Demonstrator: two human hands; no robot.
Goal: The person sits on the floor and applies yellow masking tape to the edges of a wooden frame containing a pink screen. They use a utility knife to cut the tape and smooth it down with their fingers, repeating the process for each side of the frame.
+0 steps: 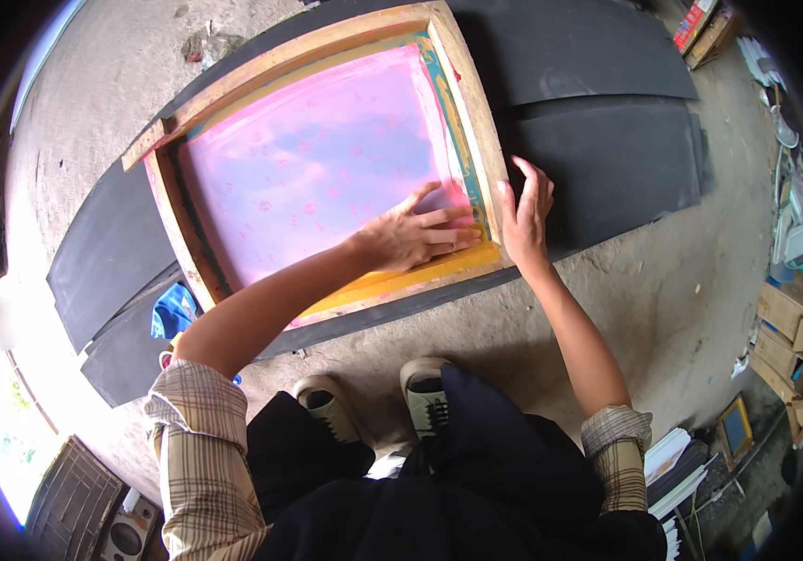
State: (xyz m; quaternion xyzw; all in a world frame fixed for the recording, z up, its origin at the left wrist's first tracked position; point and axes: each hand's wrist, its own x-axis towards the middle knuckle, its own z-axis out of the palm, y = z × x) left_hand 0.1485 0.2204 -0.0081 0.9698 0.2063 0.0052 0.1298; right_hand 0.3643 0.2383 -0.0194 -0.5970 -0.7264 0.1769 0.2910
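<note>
Shoes (383, 397) at concrete edge. Frame (327, 159) lies on black sheets (598, 140). Left hand (415, 234) flat, fingers extended, on pink mesh (317, 159); right hand (525, 213) open, seemingly pressing frame's wooden edge.

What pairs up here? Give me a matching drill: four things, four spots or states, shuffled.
Things:
1. left hand
2. right hand
3. blue cloth
4. dark sheets

Places or states:
A. lying flat on the concrete floor under the wooden frame
B. palm down on the pink mesh inside the frame
C. bunched by the frame's near left corner
D. fingers spread, at the frame's right wooden edge

Pairs: 1-B, 2-D, 3-C, 4-A
</note>
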